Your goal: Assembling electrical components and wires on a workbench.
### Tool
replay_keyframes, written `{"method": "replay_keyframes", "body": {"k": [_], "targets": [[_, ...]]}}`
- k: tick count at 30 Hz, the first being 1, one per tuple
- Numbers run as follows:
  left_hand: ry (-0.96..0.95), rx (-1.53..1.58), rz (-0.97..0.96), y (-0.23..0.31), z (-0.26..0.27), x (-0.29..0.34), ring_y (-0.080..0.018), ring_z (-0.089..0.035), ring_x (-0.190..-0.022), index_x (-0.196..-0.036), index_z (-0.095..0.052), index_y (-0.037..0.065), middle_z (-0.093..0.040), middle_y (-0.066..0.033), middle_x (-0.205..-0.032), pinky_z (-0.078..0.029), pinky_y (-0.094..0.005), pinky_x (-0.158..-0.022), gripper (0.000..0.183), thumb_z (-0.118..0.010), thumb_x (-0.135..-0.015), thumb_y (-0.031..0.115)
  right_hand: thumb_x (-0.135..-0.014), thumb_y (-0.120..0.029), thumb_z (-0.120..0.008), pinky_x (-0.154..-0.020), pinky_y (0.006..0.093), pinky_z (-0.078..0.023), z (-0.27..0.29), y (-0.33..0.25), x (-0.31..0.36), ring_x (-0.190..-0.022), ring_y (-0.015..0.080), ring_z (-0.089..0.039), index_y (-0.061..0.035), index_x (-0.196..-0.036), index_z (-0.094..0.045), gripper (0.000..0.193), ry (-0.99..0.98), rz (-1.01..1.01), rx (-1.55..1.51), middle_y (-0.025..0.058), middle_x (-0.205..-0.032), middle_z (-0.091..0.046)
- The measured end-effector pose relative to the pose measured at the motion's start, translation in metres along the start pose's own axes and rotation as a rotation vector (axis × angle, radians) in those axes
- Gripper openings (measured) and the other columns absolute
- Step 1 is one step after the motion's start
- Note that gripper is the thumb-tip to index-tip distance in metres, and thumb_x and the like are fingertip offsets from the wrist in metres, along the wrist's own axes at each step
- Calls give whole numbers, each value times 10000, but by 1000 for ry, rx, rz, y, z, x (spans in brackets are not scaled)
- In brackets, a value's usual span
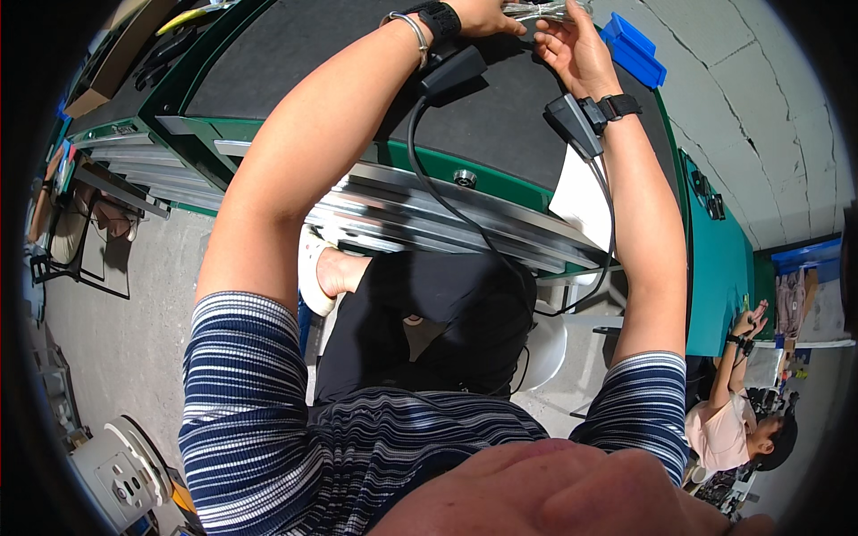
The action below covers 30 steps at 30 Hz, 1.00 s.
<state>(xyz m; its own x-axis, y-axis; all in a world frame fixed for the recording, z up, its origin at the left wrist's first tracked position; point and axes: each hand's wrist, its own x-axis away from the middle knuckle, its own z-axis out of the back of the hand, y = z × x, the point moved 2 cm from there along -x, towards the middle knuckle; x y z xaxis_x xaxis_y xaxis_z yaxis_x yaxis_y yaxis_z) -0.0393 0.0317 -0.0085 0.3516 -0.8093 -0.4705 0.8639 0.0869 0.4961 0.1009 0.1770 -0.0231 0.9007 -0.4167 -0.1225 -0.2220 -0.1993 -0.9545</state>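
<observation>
At the far edge of the dark bench top, both hands meet around a clear, shiny bundle (540, 12), perhaps plastic or thin wire; the top of the picture cuts it off. My left hand (487, 16) grips it from the left, its upper part out of the picture. From the right, my right hand (575, 52) pinches it near the top, with the lower fingers loosely curled. Each wrist wears a black strap, with a black cabled module on the left (453, 73) and another on the right (574, 125).
A blue plastic bin (634, 51) stands at the bench's right edge by the wall. White paper (583, 201) lies under my right forearm. Black cables (465, 219) hang from the wrists across the green bench front (420, 161). Another person (726, 433) works far right.
</observation>
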Motion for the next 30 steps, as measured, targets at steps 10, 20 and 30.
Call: {"method": "replay_keyframes", "body": {"k": [10,20,30], "targets": [[-78,-75,-52,-6,-7,-3,-390,-716,-1016,-1125,-716,42,-739,-238,-1070,-556,-454,-893,473,-801,-837,409,-1044,-482,-580,-600,238,-502,0,3,-2,-682,105,-639,-123,-974,-661,375,-23,23,13,11,-816,-675],[-253,-136,-20,-7,-10,-4,-410,-702,-1045,-1158,-700,45,-730,-248,-1102,-544,-461,-919,540,-780,-848,480,-1052,-449,-583,-616,229,-503,2,5,-5,-688,101,-623,-120,-951,-654,351,-13,21,26,10,-792,-662],[-215,-85,-10,-6,-9,-2,-414,-694,-1075,-1180,-692,55,-722,-255,-1136,-539,-463,-936,552,-743,-871,509,-1066,-413,-558,-663,260,-534,2,7,-6,-727,154,-666,-92,-988,-678,351,-61,23,68,29,-821,-693]]}}
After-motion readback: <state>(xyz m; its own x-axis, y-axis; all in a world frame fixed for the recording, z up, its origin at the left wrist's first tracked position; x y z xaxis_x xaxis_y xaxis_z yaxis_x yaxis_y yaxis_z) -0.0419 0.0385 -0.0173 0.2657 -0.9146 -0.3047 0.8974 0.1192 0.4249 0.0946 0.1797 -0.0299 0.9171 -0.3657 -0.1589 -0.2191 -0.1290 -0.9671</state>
